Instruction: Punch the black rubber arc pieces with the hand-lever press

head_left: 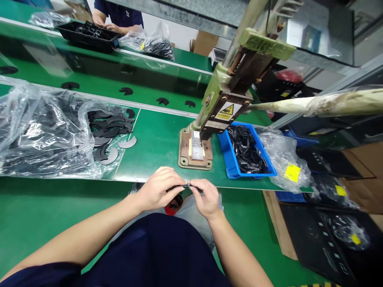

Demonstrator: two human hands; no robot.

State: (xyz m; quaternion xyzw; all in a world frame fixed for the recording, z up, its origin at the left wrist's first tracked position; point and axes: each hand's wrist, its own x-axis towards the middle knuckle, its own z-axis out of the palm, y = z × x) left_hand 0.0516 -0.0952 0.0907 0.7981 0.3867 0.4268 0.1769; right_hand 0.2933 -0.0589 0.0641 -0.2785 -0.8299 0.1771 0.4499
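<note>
A worker's left hand [158, 192] and right hand [206, 198] meet at the near edge of a green desk [158, 139]. The fingers [179, 184] of both hands are pinched closed on a small dark part [187, 185] held between them, just above the lap. A green hand press [223, 107] stands on the desk straight ahead. Beside it on the right is a blue tray [227, 159] of black pieces. To the left, a clear plastic bag [38, 127] spills black crescent-shaped pieces [109, 133]. More crescents ride a conveyor belt [95, 79] beyond, where a co-worker [119, 16] stands over a black tray [86, 35].
</note>
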